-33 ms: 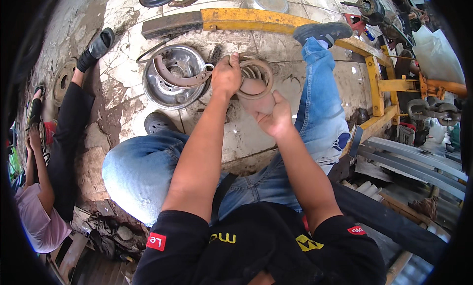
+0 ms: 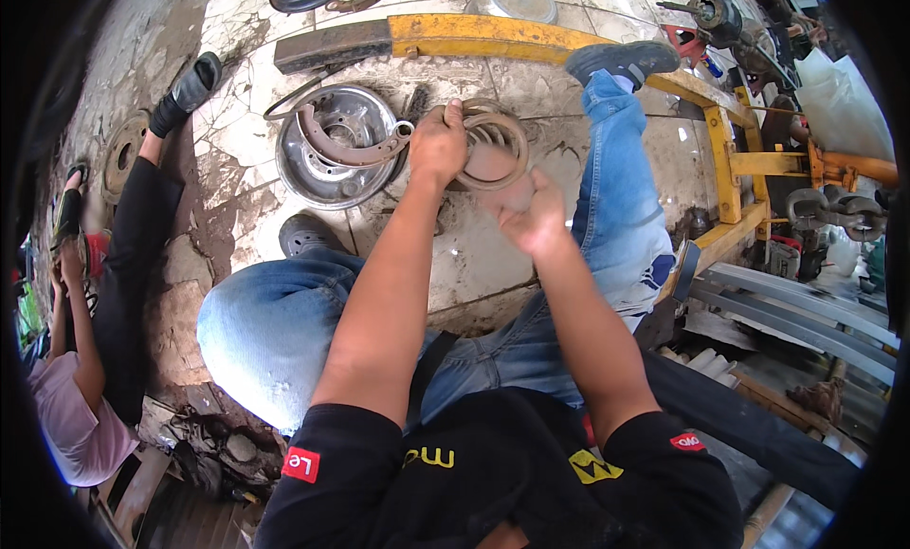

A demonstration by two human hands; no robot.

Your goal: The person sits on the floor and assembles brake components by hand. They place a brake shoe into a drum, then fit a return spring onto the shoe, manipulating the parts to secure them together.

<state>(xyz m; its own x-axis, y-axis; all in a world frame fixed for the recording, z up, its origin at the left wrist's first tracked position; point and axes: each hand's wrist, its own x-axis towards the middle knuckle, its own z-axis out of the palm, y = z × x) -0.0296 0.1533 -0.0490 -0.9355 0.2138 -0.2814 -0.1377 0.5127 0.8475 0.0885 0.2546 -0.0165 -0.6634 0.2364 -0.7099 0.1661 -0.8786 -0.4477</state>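
My left hand (image 2: pixel 438 146) is closed on the near rim of a brown, dusty ring-shaped metal part (image 2: pixel 517 160), with curved ridges showing inside it. My right hand (image 2: pixel 533 212) grips a flat, pinkish-brown piece (image 2: pixel 493 165) like a sheet or pad, held against the ring's opening. The right fingers and this piece are smeared by motion. Just left of my left hand, a curved brake shoe (image 2: pixel 327 149) lies over a round metal brake backing plate (image 2: pixel 294 174) on the tiled floor. The shoe's eyelet end sits close to my left fingers.
A yellow steel frame (image 2: pixel 483 37) crosses beyond the parts and continues to the right. More round parts, including a silvery dish (image 2: pixel 512 1), lie past it. At the left another person's leg (image 2: pixel 142 227) stretches out beside a brown disc (image 2: pixel 123 155). Metal rails (image 2: pixel 796 312) stand at right.
My right hand has shifted slightly up and to the right, with the pinkish piece now more blurred. The ring in my left hand is almost unmoved.
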